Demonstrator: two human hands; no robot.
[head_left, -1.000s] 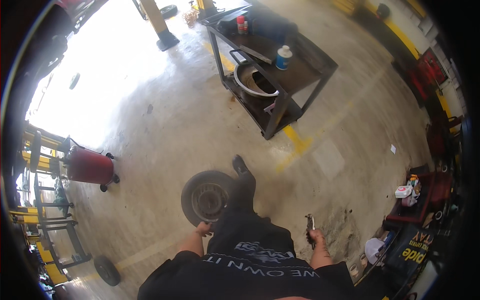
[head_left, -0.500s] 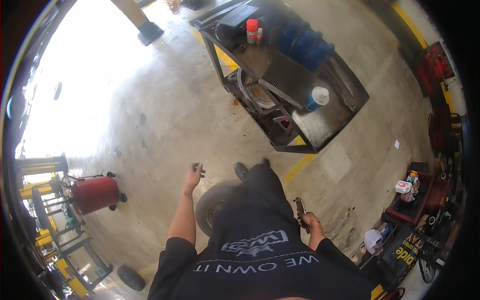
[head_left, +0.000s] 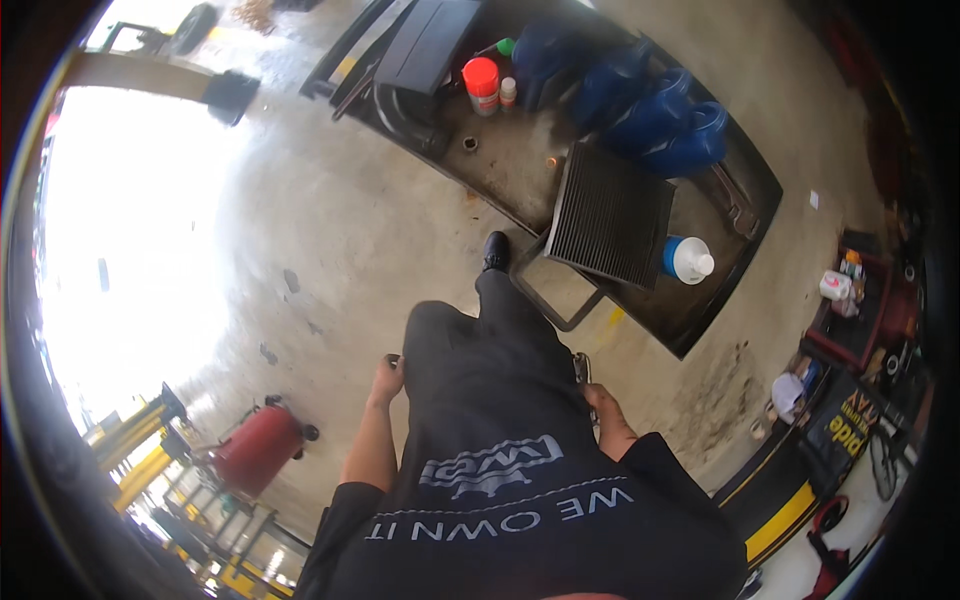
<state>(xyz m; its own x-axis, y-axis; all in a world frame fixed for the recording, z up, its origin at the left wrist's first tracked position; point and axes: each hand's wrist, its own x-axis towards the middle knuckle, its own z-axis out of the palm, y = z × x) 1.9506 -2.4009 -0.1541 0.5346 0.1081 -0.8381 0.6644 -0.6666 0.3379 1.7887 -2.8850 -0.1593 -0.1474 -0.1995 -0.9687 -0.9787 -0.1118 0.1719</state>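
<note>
My left hand (head_left: 388, 379) hangs beside my left thigh, its fingers loosely curled and apart, with nothing visible in them. By my right hip, my right hand (head_left: 610, 414) is closed around a metal pliers-like tool (head_left: 581, 368); its top end shows above the fingers, and my trousers and hand hide the rest. Ahead to the right stands a dark workshop cart (head_left: 690, 335). A black ribbed panel (head_left: 612, 215) lies on it beside a white and blue bottle (head_left: 690, 261). Neither hand touches the cart.
Blue jugs (head_left: 655, 115), a red-capped can (head_left: 481, 85) and a wrench (head_left: 737, 208) are on the cart. A red tank (head_left: 258, 449) stands on the floor at left, near yellow equipment (head_left: 130, 440). On the right are a red tray (head_left: 850, 325) and a black-yellow case (head_left: 780, 510).
I have stepped forward, and the cart now appears nearer and larger. Both hands have drawn in beside my legs. The tyre seen earlier by my left leg is out of sight.
</note>
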